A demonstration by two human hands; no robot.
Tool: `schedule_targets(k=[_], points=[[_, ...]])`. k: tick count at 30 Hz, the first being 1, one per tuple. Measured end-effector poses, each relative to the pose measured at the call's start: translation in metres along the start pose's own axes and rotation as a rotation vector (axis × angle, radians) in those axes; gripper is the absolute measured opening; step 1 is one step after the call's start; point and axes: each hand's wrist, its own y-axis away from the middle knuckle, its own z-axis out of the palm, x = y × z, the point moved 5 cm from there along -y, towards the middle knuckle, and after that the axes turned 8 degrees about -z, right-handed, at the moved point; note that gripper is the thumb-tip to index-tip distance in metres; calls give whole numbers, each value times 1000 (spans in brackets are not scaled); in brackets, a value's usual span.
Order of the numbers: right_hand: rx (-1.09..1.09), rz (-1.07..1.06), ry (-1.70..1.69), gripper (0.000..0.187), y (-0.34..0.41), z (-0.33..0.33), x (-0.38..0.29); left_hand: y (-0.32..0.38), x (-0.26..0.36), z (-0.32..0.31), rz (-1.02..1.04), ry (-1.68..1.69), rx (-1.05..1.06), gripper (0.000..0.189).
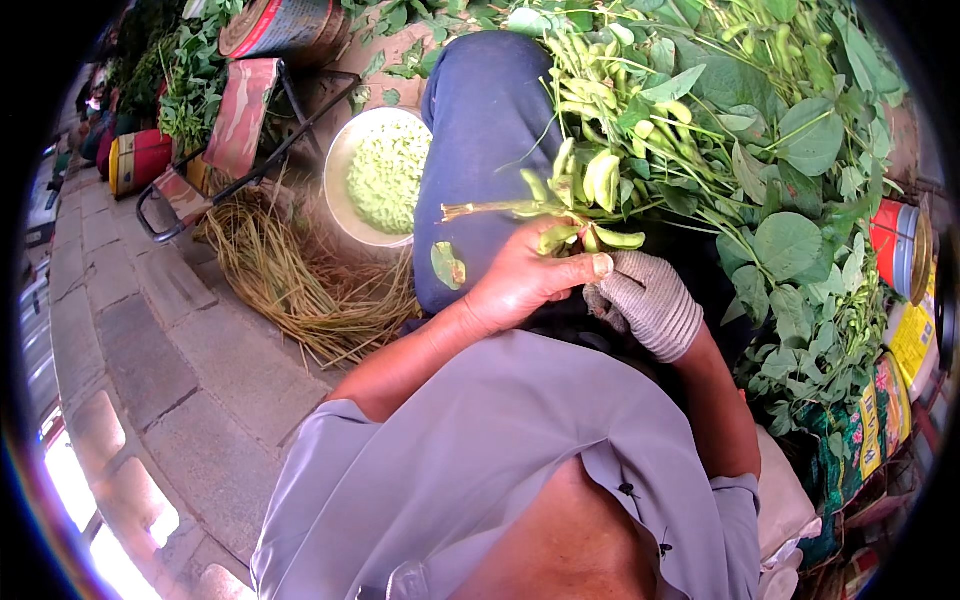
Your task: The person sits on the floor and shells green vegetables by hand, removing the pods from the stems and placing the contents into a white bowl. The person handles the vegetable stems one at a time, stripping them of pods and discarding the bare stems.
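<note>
My bare left hand (536,262) grips a cut green soybean stem (487,208), which lies across my raised, trousered leg (487,135). Plump green pods (602,180) hang along that stem, and a few stick out beside my left thumb. Close against the thumb is my right hand (649,304) in a ribbed knit glove, its fingers curled at the pods. What its fingertips pinch is hidden. To the left of the leg stands a white bucket (334,161) holding many pale green shelled beans (390,176).
Leafy soybean plants (787,240) are heaped on the right, above a printed sack (892,420) and near a red tin (892,240). On the left are dry straw (300,300), a folding stool (238,120), a rusty tin (289,34) and stone paving (210,367).
</note>
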Motion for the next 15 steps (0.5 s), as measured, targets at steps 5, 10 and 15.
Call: schedule_targets(k=[5,10,15], points=[[-22,34,-158,23,-2,-2,3,-3,-1,-3,-67,19,-95,17],[74,-99,156,22,-1,-3,-8,-5,-2,-1,-73,104,-79,15],[270,-311,586,14,7,-15,-58,-3,1,4,-109,208,-67,17]])
